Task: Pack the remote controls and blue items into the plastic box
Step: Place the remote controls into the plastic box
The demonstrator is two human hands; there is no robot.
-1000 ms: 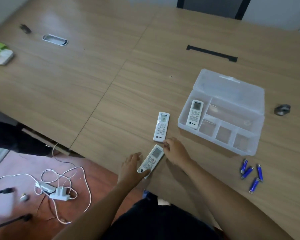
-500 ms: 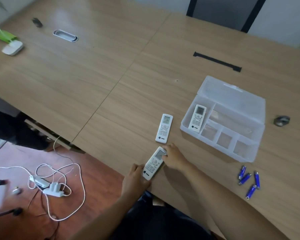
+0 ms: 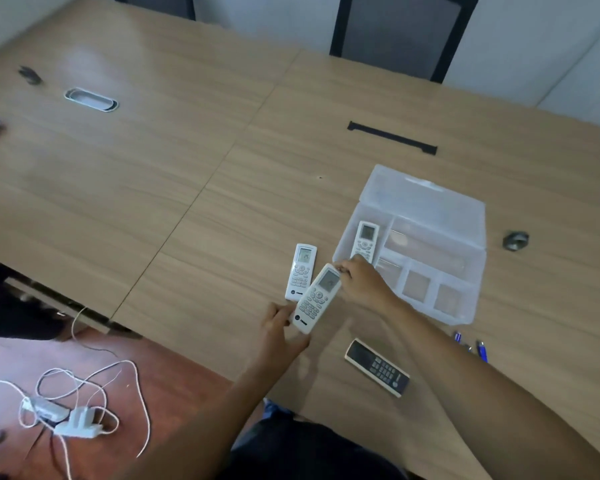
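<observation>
Together, your left hand (image 3: 279, 332) and right hand (image 3: 362, 284) gripped white remote (image 3: 316, 298) by its ends: slim rounded plastic, grey screen, button rows; clear plastic box (image 3: 426, 206) beside.

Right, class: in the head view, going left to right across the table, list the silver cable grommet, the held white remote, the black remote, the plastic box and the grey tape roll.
silver cable grommet → held white remote → black remote → plastic box → grey tape roll
</observation>
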